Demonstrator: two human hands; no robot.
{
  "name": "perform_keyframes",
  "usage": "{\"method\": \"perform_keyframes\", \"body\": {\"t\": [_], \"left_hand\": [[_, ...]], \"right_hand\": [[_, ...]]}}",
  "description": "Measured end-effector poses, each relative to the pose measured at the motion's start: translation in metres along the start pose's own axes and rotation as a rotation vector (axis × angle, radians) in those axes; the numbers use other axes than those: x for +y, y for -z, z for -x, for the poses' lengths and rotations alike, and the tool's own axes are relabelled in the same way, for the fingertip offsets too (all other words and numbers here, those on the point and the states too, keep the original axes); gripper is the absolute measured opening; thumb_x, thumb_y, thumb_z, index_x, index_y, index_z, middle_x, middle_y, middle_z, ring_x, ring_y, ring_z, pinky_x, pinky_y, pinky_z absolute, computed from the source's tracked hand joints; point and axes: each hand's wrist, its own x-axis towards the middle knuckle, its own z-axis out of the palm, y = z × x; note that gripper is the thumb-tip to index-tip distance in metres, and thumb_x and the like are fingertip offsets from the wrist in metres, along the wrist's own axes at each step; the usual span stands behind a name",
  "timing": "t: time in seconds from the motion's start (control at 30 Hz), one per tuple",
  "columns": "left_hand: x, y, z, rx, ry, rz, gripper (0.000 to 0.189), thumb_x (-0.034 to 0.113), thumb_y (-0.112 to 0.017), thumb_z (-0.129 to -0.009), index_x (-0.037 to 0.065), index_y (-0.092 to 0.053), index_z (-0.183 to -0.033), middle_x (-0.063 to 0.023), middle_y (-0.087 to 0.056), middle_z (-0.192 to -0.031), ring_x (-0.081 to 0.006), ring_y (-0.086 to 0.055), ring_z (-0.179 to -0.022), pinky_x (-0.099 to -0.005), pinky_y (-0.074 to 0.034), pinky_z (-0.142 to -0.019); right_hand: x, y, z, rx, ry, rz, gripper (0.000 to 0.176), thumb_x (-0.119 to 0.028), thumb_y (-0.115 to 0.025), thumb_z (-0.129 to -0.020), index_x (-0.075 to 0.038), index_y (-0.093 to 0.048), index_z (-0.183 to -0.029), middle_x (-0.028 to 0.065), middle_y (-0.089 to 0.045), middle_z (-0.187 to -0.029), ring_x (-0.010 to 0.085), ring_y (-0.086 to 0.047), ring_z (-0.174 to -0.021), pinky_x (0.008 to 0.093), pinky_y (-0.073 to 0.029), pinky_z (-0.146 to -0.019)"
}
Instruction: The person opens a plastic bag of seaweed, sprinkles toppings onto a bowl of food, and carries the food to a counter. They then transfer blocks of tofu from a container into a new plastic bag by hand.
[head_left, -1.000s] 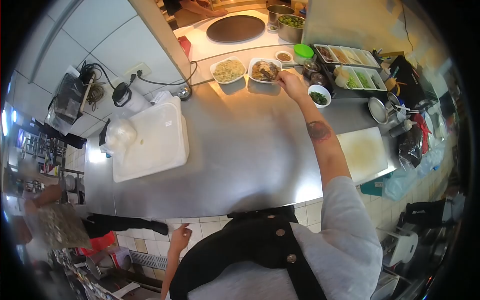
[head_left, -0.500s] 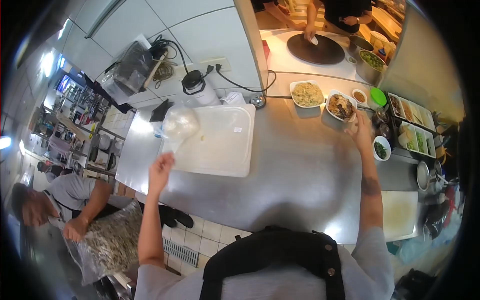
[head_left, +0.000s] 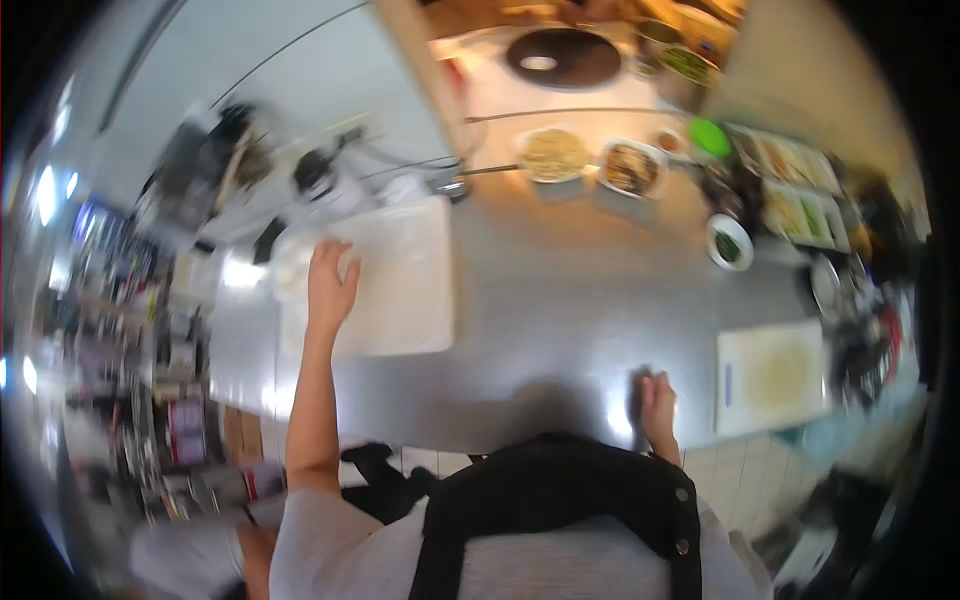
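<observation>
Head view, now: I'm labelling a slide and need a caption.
Left hand over a white tray, right hand near the steel counter's front edge.

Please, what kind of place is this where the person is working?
Probably a restaurant kitchen: a long metal work counter, a white cutting board, and small trays of ingredients near two filled food dishes.

Warm light fills the hatch; cooler white lamps glare at far left. The steel counter (head_left: 560, 300) throws back bright patches and carries a soft shadow near its front edge. Blur smears everything; the dark-rimmed fisheye bends the edges.
</observation>
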Motion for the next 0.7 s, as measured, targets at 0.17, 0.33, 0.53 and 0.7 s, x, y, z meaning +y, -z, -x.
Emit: {"method": "perform_keyframes", "body": {"t": [0.17,0.33,0.53,0.7], "left_hand": [[0.065,-0.065,0.013,-0.22,-0.22,0.093,0.031,0.01,-0.06,-0.079,0.004,-0.057,-0.109,-0.0192,-0.045,-0.124,-0.0352,-0.041,-0.118,-0.0421,-0.031,-0.1],[0.111,-0.095,0.039,-0.269,-0.144,0.215,0.031,0.006,-0.058,-0.079,0.0,-0.055,-0.109,-0.0207,-0.046,-0.121,-0.0361,-0.042,-0.116,-0.041,-0.033,-0.097],[0.184,-0.147,0.089,-0.326,-0.169,0.362,0.029,0.007,-0.058,-0.079,0.0,-0.054,-0.107,-0.0197,-0.047,-0.118,-0.0348,-0.045,-0.112,-0.0409,-0.035,-0.095],[0.321,-0.202,0.132,-0.382,-0.221,0.359,0.032,0.01,-0.06,-0.079,0.001,-0.053,-0.108,-0.0191,-0.047,-0.116,-0.0353,-0.045,-0.112,-0.0415,-0.035,-0.095]], "right_hand": [[-0.003,0.028,0.016,-0.081,0.102,-0.043,0.014,-0.015,-0.058,-0.083,-0.003,-0.05,-0.083,0.0147,-0.049,-0.071,0.0321,-0.051,-0.065,0.0387,-0.042,-0.059],[0.014,0.091,0.02,0.16,0.124,-0.04,0.02,-0.012,-0.071,-0.073,-0.004,-0.052,-0.073,0.0093,-0.051,-0.067,0.0235,-0.051,-0.057,0.0325,-0.042,-0.053],[0.075,0.182,0.014,0.275,-0.072,-0.12,0.016,-0.014,-0.074,-0.069,-0.002,-0.065,-0.071,0.0092,-0.062,-0.073,0.0206,-0.059,-0.062,0.0284,-0.047,-0.058],[0.174,0.288,-0.01,0.632,0.06,0.296,0.027,-0.023,-0.069,-0.074,-0.005,-0.065,-0.093,0.0143,-0.06,-0.101,0.0297,-0.058,-0.094,0.0382,-0.047,-0.08]]}}
